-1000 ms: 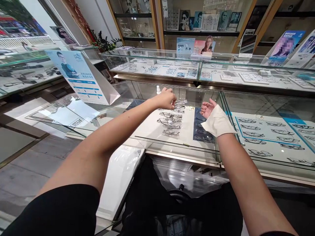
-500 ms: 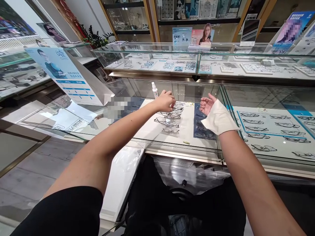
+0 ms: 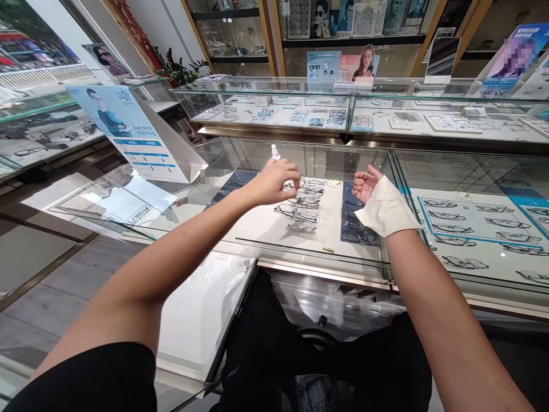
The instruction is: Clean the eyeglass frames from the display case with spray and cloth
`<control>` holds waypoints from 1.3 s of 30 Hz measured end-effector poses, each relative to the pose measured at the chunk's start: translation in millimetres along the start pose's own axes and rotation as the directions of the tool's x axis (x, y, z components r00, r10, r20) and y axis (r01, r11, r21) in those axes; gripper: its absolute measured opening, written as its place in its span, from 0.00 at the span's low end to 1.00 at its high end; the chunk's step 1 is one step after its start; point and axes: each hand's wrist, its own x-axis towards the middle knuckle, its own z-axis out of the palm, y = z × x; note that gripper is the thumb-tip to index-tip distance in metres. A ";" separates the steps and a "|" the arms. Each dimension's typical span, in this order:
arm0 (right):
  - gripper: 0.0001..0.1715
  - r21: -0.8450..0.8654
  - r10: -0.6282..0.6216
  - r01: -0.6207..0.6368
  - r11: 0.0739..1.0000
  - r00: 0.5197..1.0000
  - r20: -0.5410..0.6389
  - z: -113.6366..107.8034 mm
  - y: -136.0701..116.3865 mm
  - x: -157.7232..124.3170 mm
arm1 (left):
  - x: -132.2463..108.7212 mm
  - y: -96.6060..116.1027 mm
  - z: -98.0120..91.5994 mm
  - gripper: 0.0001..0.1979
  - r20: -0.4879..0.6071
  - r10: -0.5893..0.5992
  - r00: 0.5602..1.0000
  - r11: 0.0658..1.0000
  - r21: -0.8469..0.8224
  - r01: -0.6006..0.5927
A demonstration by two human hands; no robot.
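L hand (image 3: 274, 183) curled, can't tell if gripping; R hand (image 3: 366, 183) loosely open, cloth (image 3: 389, 209) at wrist; no glasses (image 3: 303, 215) visibly lifted yet nr counter's (image 3: 319, 273) front edge.

From here, the white bottle (image 3: 275, 152) has its base hidden behind the left hand (image 3: 278, 181). Right of the bottle, cream cloth (image 3: 389, 210) covers part of the right hand (image 3: 367, 183); farther right, the outermost poster (image 3: 535, 84) is cropped.

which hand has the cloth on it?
The right hand: a cream cloth drapes over its palm side and wrist. The left hand, with a white bottle showing behind it, has none.
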 end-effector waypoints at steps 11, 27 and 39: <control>0.19 0.034 -0.023 0.024 0.999 0.999 -0.037 2.2 -0.4 -8.6 | -178.8 87.4 75.0 0.10 0.593 0.192 0.782 0.625 -0.688 0.368; 0.37 -0.108 -0.022 0.009 0.994 0.993 -0.117 -9.3 -6.3 -2.3 | -233.5 -93.0 157.1 0.13 0.203 -0.727 0.656 0.663 -0.041 0.747; 0.28 -0.232 -0.068 0.032 0.972 0.986 -0.150 0.7 -8.4 -15.5 | -74.0 -188.1 206.0 0.26 -0.027 -0.594 0.804 0.804 0.013 0.594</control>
